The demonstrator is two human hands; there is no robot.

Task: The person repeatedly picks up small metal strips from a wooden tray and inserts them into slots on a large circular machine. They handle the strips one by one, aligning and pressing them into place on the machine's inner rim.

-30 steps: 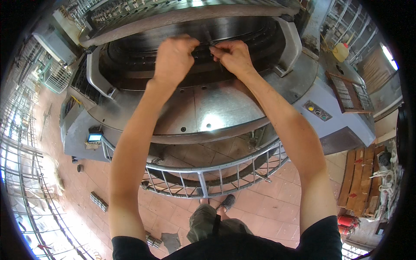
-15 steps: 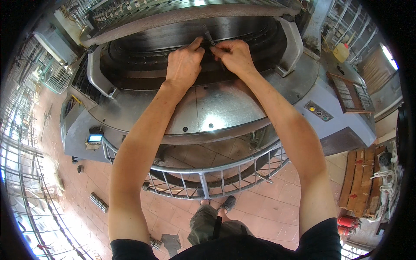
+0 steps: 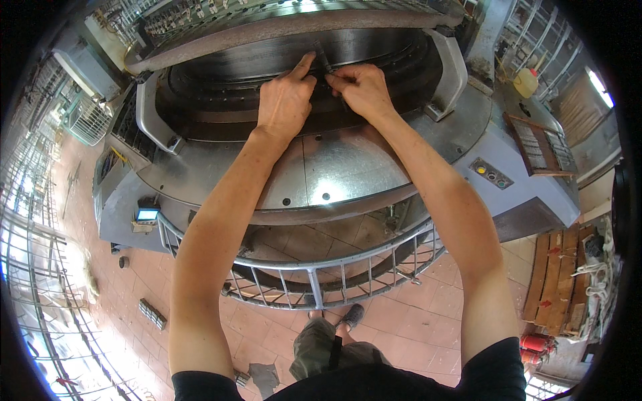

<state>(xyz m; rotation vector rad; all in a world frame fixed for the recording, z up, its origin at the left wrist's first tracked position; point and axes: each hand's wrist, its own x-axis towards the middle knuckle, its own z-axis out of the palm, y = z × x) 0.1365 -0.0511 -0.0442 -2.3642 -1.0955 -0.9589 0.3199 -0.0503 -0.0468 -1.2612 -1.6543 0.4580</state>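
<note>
Both your hands work at the dark ring of the big round machine.

Your left hand [image 3: 286,100] rests on the dark grooved ring [image 3: 221,80], index finger stretched out and pointing up at a thin metal strip [image 3: 322,57], the other fingers curled. Your right hand [image 3: 358,87] sits just beside it, fingertips pressed together, pinching the strip's lower end. The strip stands against the ring near its top middle. A curved metal railing [image 3: 314,264] runs below your forearms, and a yellow jug [image 3: 526,83] stands far right.
</note>
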